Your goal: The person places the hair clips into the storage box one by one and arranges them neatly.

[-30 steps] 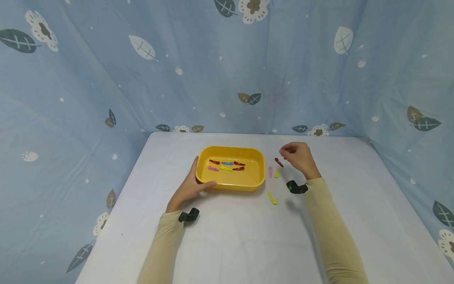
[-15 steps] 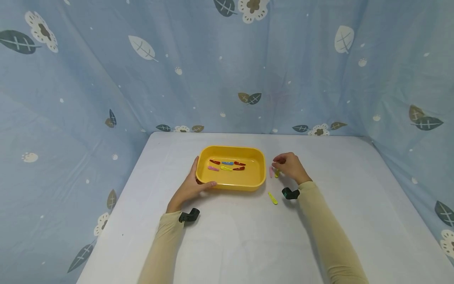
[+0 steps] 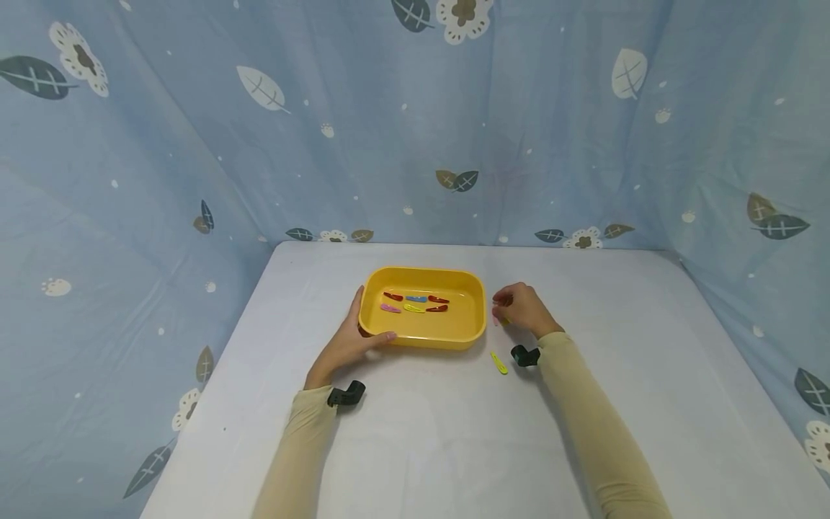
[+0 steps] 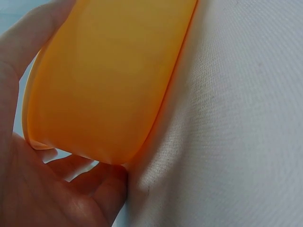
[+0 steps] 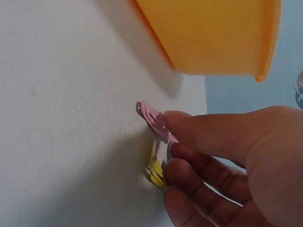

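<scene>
My left hand [image 3: 344,349] holds the left end of a yellow plastic tray [image 3: 434,342], thumb along the front and fingers round the side. To the tray's right, my right hand [image 3: 524,308] is low over the table, pinching one end of a pink snap hair clip [image 5: 152,118] between thumb and finger. Just below those fingertips in the right wrist view lies a yellow hair clip [image 5: 156,171]. Another yellow hair clip [image 3: 498,362] lies nearer the front. Inside the tray, several clips lie in two rows, among them a blue clip [image 3: 416,298] and a pink clip [image 3: 390,308].
A white cloth [image 3: 415,432] covers the table. Blue patterned curtain [image 3: 363,144] hangs behind it and at both sides. Each wrist carries a small black camera, such as the left camera [image 3: 346,393].
My right hand has come down and left, from above the dark red clip to the pink one. The red clip is now hidden from view. My left hand and the tray stay put.
</scene>
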`<state>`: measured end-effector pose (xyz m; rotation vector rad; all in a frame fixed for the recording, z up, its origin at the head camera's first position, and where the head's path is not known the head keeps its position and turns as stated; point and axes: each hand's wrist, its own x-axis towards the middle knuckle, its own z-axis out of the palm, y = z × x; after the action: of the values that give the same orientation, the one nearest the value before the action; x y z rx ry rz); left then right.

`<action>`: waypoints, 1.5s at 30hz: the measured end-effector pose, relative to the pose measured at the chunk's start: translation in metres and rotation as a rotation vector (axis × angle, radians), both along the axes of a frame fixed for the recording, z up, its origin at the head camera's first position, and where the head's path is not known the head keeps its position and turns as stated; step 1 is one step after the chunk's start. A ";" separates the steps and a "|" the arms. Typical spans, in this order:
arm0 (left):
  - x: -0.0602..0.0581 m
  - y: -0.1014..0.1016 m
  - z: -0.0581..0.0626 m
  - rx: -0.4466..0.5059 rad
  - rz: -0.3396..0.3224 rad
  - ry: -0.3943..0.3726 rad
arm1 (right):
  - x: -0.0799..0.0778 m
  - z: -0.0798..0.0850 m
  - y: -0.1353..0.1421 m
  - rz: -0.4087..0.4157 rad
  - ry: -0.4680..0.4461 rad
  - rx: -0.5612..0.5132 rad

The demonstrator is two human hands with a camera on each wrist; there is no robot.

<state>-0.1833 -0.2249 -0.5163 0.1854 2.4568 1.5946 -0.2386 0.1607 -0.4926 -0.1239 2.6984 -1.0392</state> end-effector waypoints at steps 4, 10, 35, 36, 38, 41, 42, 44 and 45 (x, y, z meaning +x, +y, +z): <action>0.000 0.000 -0.001 -0.004 0.006 -0.010 | 0.000 0.002 -0.001 0.026 0.014 0.021; -0.001 0.001 -0.001 -0.010 0.006 -0.006 | -0.001 0.003 -0.002 0.037 -0.003 0.024; 0.000 0.000 0.001 0.004 0.003 -0.002 | 0.009 0.020 0.012 0.053 0.071 -0.012; 0.000 0.000 0.001 0.008 0.001 -0.004 | 0.010 0.022 0.013 0.051 0.085 -0.012; -0.001 0.000 0.001 0.012 0.000 -0.005 | 0.012 0.026 0.014 0.038 0.107 -0.014; -0.001 0.001 0.000 0.014 -0.004 0.001 | 0.015 0.031 0.017 0.012 0.097 -0.040; -0.001 0.001 0.001 0.010 -0.004 0.004 | 0.016 0.034 0.018 -0.001 0.086 -0.051; 0.000 0.000 0.000 0.005 -0.003 0.010 | 0.018 0.039 0.021 -0.030 0.062 -0.070; 0.000 0.001 0.000 0.002 -0.003 0.011 | 0.020 0.043 0.021 -0.040 0.053 -0.080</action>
<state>-0.1837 -0.2244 -0.5160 0.1991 2.4621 1.5996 -0.2190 0.1819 -0.4493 -0.1132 2.7173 -1.1727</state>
